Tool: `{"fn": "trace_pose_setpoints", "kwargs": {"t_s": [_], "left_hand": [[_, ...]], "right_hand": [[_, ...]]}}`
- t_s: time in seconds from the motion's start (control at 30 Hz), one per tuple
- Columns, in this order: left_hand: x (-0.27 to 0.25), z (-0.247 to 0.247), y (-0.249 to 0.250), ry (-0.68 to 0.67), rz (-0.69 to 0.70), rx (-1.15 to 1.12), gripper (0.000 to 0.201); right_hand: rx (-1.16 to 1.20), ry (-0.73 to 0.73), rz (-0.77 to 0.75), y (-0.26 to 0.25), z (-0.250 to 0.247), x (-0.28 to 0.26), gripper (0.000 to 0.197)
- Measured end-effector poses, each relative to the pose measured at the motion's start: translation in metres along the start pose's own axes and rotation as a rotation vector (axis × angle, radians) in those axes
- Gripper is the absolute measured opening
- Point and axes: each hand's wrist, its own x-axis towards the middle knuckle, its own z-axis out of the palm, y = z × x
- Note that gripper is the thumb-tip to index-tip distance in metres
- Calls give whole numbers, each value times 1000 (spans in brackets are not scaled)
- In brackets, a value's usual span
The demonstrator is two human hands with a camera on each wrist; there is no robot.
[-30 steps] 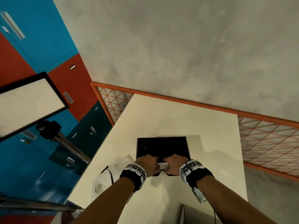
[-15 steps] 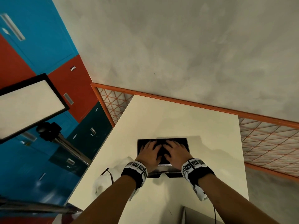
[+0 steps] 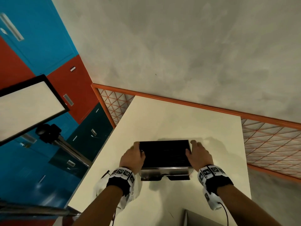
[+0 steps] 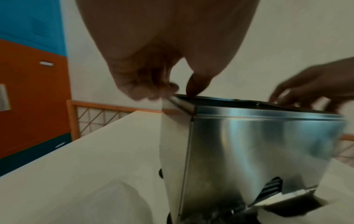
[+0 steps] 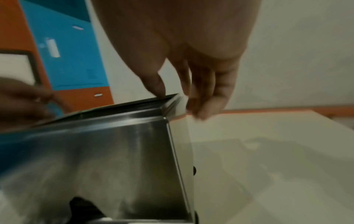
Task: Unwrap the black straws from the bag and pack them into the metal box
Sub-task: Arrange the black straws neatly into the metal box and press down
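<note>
On the cream table (image 3: 179, 121), mid-way across and close to the body: metal box (image 3: 165, 171), open top filled edge to edge with black straws (image 3: 164, 154) lying flat in rows. More straw ends showing through the front slot in the left wrist view.

Changed since half a second ago: both palms off the straw tops, moved out to the two short ends of the box. A second ago, bunched together at the near front edge. Reads as pressing-down done, straws seated level with the rim. Judged late in the task: packing looks complete or nearly so, box probably about to be squared up, shifted or lifted. No loose straws seen on the table.

Left hand (image 3: 132, 158): at the left end, thumb tip on the rim, fingers (image 4: 145, 91) curled together against the outside corner, pinching the wall. Blurred, so grip firmness not clear.

Right hand (image 3: 199, 156): at the right end, thumb tip on the rim near the far corner, fingers (image 5: 208, 104) fairly straight, close together, hanging just beside the outer wall. Cannot tell whether actually pressing on the metal.

White bag (image 3: 101, 186): crumpled at the table's left edge, partly under the left wrist, looks emptied.
</note>
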Motion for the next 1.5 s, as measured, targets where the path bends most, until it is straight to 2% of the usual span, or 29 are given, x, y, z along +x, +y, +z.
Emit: {"fn": "trace_pose_setpoints", "kwargs": {"t_s": [0.03, 0.1, 0.17, 0.27, 0.37, 0.47, 0.57, 0.67, 0.73, 0.87, 1.0, 1.13, 1.4, 1.47, 1.5], "left_hand": [[1, 0, -2, -110, -87, 44, 35], [3, 3, -4, -276, -138, 135, 34], [11, 1, -1, -319, -135, 122, 33], [21, -14, 13, -214, -112, 120, 29], [2, -14, 15, -107, -121, 104, 30], [-19, -1, 14, -132, -119, 74, 28], [-12, -1, 15, -132, -149, 21, 24], [-17, -5, 17, -92, -136, -12, 21], [-30, -3, 13, -50, -145, -86, 18], [-45, 5, 0, -44, -245, -256, 16], [-42, 3, 1, -18, -225, -326, 8], [-40, 5, 5, -13, -213, -277, 3], [-52, 30, 3, -57, -202, -116, 20], [-53, 35, 6, -76, -189, -73, 29], [-53, 36, 8, -91, -177, -44, 32]], "right_hand": [[-17, -144, 84, 2, 0, 2, 32], [14, -354, 134, 2, -1, 7, 24], [105, -417, 128, -3, -10, 14, 16], [19, -276, 36, -14, -32, 26, 9], [-39, -105, -34, -7, -29, 11, 9], [-59, -111, -59, -1, -18, -8, 12], [-80, -119, -31, -7, -24, 1, 18], [-100, -98, -71, -8, -32, -4, 17], [-132, -45, -125, -12, -38, -17, 18], [-211, 55, -266, -46, -50, -27, 34], [-252, 39, -235, -47, -62, -16, 24], [-175, -25, -177, -28, -40, -13, 21], [31, -130, -58, -4, 6, -11, 17], [27, -89, -10, -1, 5, -16, 18], [19, -13, 1, 0, 4, -20, 20]]}}
